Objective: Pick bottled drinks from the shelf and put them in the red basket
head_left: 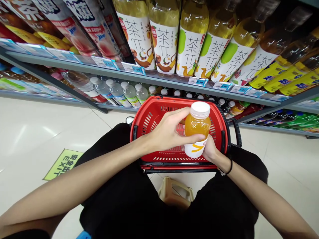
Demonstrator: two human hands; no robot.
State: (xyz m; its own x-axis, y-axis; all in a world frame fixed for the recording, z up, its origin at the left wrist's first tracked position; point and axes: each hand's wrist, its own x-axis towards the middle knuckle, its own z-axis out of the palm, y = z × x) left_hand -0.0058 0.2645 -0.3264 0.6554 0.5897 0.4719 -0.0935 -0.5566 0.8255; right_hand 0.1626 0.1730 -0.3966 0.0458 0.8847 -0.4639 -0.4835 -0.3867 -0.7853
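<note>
A small bottle of orange drink (pixel 198 127) with a white cap and a white label is held upright over the red shopping basket (pixel 156 108). My left hand (pixel 171 131) wraps it from the left, thumb across the front of the label. From behind and to the right, my right hand (pixel 211 148) supports it, with most of its fingers hidden by the bottle. The basket rests between my knees, its slotted floor partly visible below my hands.
Shelves of large tea bottles (pixel 164 43) rise in front, with price tags (pixel 198 81) along the edge. Smaller bottles (pixel 127 94) line the lower shelf. A beige stool (pixel 171 192) stands beneath me. At left, a yellow exit sign (pixel 62 164) lies on the floor.
</note>
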